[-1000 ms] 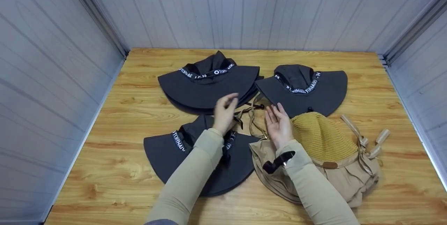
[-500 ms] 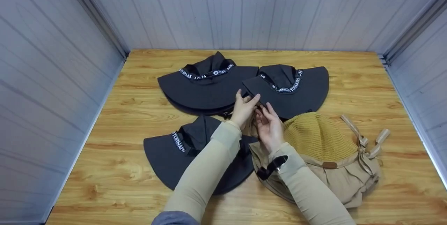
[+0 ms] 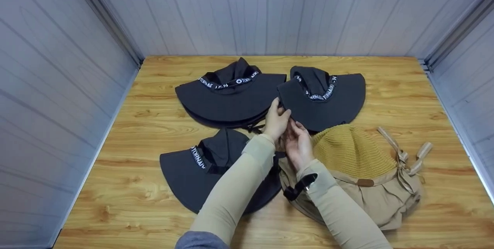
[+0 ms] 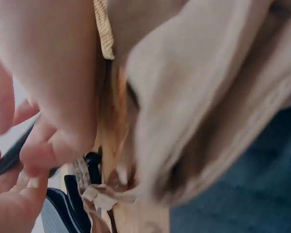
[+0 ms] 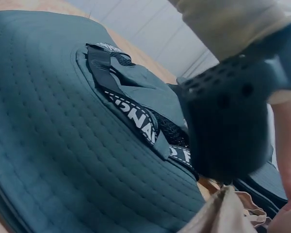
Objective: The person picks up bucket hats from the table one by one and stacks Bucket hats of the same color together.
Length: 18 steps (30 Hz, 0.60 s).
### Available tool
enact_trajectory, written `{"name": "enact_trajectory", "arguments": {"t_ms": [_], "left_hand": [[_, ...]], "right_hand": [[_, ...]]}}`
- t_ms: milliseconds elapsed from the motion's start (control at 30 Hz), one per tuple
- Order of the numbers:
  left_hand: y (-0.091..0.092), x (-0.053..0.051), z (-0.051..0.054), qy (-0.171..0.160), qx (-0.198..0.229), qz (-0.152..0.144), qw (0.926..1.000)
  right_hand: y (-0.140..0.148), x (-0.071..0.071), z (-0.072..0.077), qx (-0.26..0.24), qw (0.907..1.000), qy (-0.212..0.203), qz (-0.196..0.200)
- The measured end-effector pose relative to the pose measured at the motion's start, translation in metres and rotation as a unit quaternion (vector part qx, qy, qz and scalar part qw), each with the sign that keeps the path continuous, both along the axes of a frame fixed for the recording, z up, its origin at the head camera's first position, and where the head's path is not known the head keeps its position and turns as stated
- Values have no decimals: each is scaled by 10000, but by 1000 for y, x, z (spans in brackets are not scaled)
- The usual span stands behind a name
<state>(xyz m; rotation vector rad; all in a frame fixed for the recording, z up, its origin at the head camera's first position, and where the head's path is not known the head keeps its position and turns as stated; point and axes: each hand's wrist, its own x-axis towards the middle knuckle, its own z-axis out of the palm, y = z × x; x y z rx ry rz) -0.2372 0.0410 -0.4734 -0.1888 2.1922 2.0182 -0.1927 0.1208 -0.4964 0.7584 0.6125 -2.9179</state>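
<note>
My left hand (image 3: 277, 119) pinches the near-left edge of a dark wide-brimmed sun hat (image 3: 335, 106) with a white-lettered band, which lies at the back right in the head view. My right hand (image 3: 299, 144) is just below it, its fingers at the same brim edge. In the left wrist view, fingers (image 4: 39, 150) of both hands meet around a dark brim edge. Part of the grip is hidden under the brim. Close to the right hand lies a beige sun hat (image 3: 386, 199) with a yellow knitted crown (image 3: 355, 152) and ribbon ties.
Stacked dark hats (image 3: 227, 106) lie at the back left. Nearer, another dark hat (image 3: 185, 175) sits under the left forearm; its quilted brim (image 5: 63, 121) fills much of the right wrist view. Panelled walls (image 3: 247, 9) enclose the wooden table (image 3: 127, 144) on three sides.
My left hand has moved right from above the near dark hat to the back-right hat's brim. The right hand has come slightly left. That hat has shifted left overall, its brim edge now gripped.
</note>
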Motion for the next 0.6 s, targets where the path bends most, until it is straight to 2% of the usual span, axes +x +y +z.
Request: {"name": "enact_trajectory", "arguments": {"t_ms": [167, 300, 467, 600], "left_hand": [[5, 3, -5, 366, 13, 189, 9991], [4, 4, -2, 475, 279, 331, 9979], [0, 5, 4, 414, 712, 519, 9953], [-3, 6, 5, 422, 1335, 625, 9882]], "right_hand": [[3, 0, 0, -122, 9997, -190, 52], [9, -5, 0, -74, 9987, -453, 216], [21, -12, -2, -5, 9969, -779, 110], [30, -17, -4, -350, 9967, -730, -51]]}}
